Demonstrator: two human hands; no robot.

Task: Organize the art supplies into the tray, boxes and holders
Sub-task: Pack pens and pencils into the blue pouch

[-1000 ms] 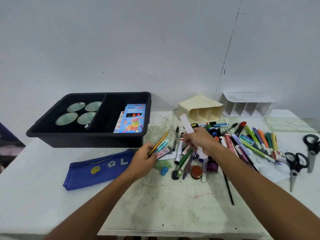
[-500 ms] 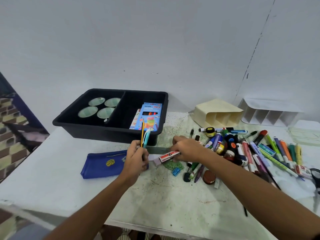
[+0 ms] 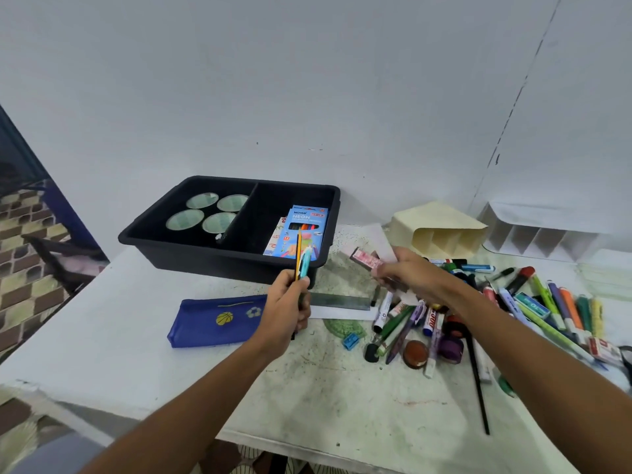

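Looking down at the pale, stained surface, we see our left hand raised above it, fingers curled tight round a yellow pencil and a light-blue pen, both pointing up in front of the black plastic tray. Our right hand hovers just right of the tray, its fingers pinching a small flat pink-and-red packet, somewhat blurred, with a white sheet of paper behind it.

The tray stands at the back left of the surface. Its left compartment holds four round pale-green lids; its right compartment holds a blue box of neon coloured pencils leaning against the wall. In front of the tray lies a flat dark-blue fabric pencil case with a basketball print, and beside it a grey metal ruler on white paper.

To the right we find a loose heap of markers and pens, a small blue sharpener, a brown round pot and a purple one. A cream plastic holder and a white divided holder lie on their sides by the wall.
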